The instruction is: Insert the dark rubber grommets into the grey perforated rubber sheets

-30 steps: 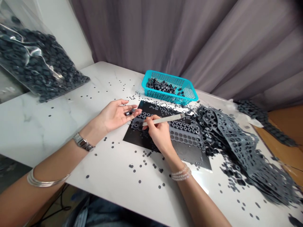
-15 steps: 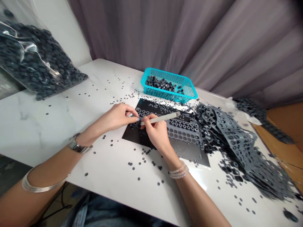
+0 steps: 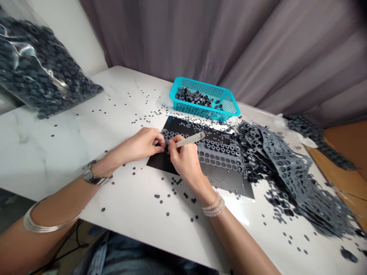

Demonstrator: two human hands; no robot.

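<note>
1. On the pale marbled worktop (image 3: 65,156) lies a black board (image 3: 160,163), set at a slant, and on it rests the grey perforated strip (image 3: 220,160). Rows of ring shapes run along the strip's far side, and round cells line its near side.
2. At the strip's left end is the left hand (image 3: 142,144), palm down, its fingers curled and its thumb close to the fingertips; whether it pinches a small piece I cannot tell.
3. Just beside it, the right hand (image 3: 185,158) is closed around a pale stick (image 3: 191,139), gripped like a pen. The stick slants up to the right over the strip; its lower end is hidden by the fingers.
4. Behind the board stands a turquoise basket (image 3: 197,111), partly filled with small black parts (image 3: 193,96).
5. To the right of the board, a heap of perforated sheets (image 3: 304,179) sprawls towards the worktop's right edge, loose black bits around it.
6. At the far left sits a clear bag (image 3: 43,72) packed with dark pieces.
7. Small dark discs (image 3: 168,214) are scattered over the worktop and the board.
8. Behind everything hangs a greyish-purple curtain (image 3: 172,42).
</note>
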